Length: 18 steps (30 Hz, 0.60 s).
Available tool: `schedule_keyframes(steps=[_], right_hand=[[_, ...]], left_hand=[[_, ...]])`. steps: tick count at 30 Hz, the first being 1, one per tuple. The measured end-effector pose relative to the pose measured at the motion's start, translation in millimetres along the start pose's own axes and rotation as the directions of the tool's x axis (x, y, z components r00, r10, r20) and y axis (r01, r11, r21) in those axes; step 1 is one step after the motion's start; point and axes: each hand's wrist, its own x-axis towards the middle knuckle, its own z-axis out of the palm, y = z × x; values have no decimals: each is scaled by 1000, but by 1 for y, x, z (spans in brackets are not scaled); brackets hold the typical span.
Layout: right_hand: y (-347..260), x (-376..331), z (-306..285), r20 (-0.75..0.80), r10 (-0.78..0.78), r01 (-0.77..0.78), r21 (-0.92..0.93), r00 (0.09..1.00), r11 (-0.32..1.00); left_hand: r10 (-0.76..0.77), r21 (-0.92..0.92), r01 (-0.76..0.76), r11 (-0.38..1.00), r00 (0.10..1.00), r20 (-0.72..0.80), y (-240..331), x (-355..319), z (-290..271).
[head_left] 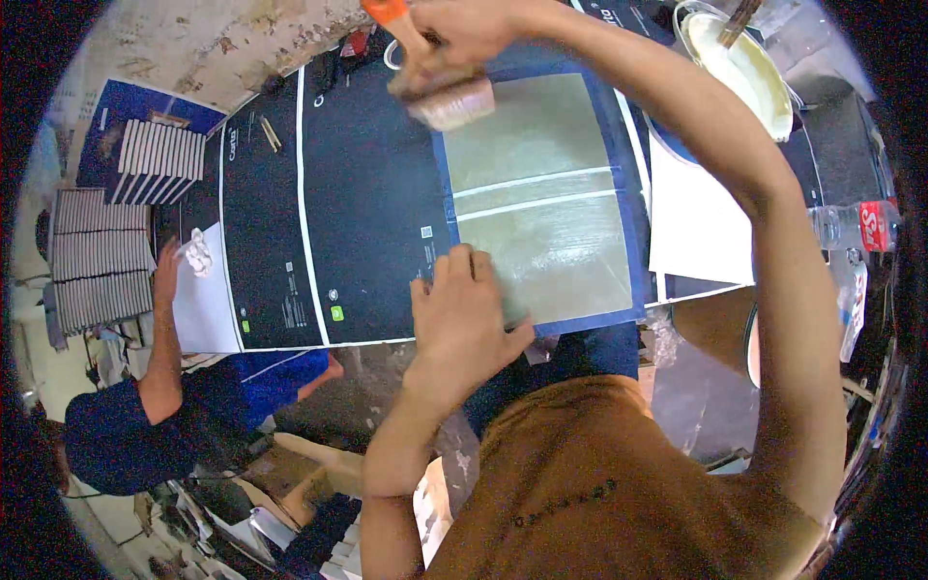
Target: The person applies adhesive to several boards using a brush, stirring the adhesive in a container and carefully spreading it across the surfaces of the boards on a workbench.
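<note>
My right hand (pixel 469 34) is closed around a wide flat brush (pixel 456 104) with an orange handle, at the far edge of a blue-bordered panel. Motion blurs the brush, and its pale bristles are over the panel's far left corner. The panel (pixel 532 256) has a grey-beige face crossed by two white lines, and its near part shines as if wet. My left hand (pixel 459 314) rests at the panel's near left corner, fingers stretched forward and thumb apart, holding nothing.
Black printed sheets (pixel 362 213) cover the table. At far right stands a tub of cream-coloured paste (pixel 773 101), above white paper (pixel 691 227) and a clear bottle (pixel 841 229). Left are stacked books (pixel 159 159) and a co-worker's hand (pixel 166 271) beside a crumpled white cloth (pixel 198 253).
</note>
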Motion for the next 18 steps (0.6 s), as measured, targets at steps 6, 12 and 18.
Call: schedule_keyframes(steps=[6,12,18], right_hand=[[-55,-16,17,-199,2,8,50,980,999],[-78,-95,39,115,140,-131,-85,983,988],[-106,-168,-15,15,159,-148,-288,987,946]], left_hand=[[-5,7,5,1000,1000,-24,-2,-3,-1],[-8,-6,8,1000,1000,2,-3,-1,-1],[24,-65,-29,997,997,-68,-6,-8,-2]])
